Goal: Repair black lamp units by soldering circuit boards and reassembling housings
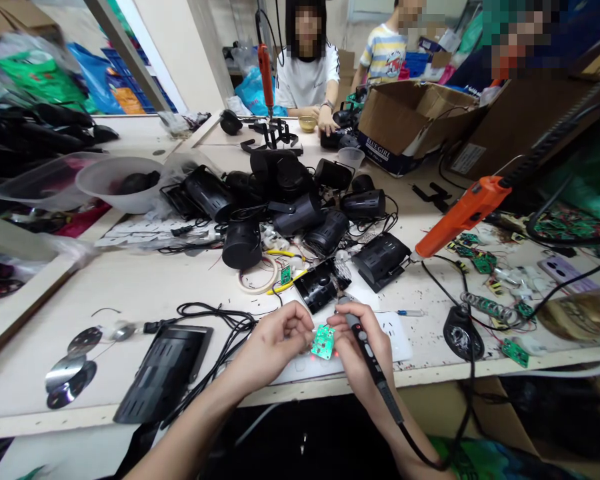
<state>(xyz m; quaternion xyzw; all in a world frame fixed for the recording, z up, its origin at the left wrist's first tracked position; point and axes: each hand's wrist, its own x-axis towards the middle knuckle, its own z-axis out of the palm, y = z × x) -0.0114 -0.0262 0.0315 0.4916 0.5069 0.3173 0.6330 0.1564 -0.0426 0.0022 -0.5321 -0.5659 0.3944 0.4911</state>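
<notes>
Head view: at the counter's (130, 287) near edge, the left hand (275, 337) pinches a small green circuit board (323, 342) between closed fingers, while the right hand (360, 347) grips a black corded tool (367, 350). Black lamp housings (280, 200) crowd toward 12 o'clock.

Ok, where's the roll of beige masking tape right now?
In the head view, the roll of beige masking tape lies flat on the white table, left of centre, just below a black cylindrical lamp housing and left of a small green circuit board.
</notes>
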